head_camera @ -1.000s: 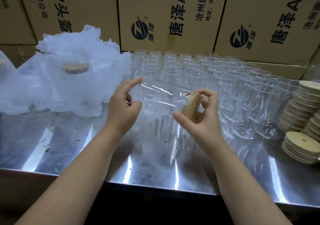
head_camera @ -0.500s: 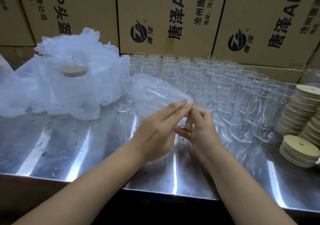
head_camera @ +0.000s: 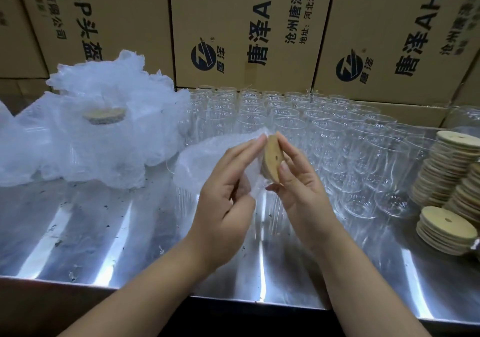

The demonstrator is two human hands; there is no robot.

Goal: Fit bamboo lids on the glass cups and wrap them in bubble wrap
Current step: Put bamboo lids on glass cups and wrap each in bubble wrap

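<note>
Hands at frame centre above the steel table (head_camera: 109,232): left hand (head_camera: 226,199) curls its fingers around the bubble-wrapped cup (head_camera: 207,160), lying sideways; right hand (head_camera: 298,188) pinches its bamboo lid (head_camera: 271,158). Bare glass cups (head_camera: 324,139) stand behind; lid stacks (head_camera: 446,170) at right edge.

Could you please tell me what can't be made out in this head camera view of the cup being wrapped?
- Glass cup inside the bubble wrap: wrap and left hand hide it, head view.
- Lid seating: right hand covers its edge; fit cannot be told.
- Lid stacks: cut off by the right edge.
- Wrapped pile: contents blurred by plastic.
- Rear glasses: too small to count.
</note>
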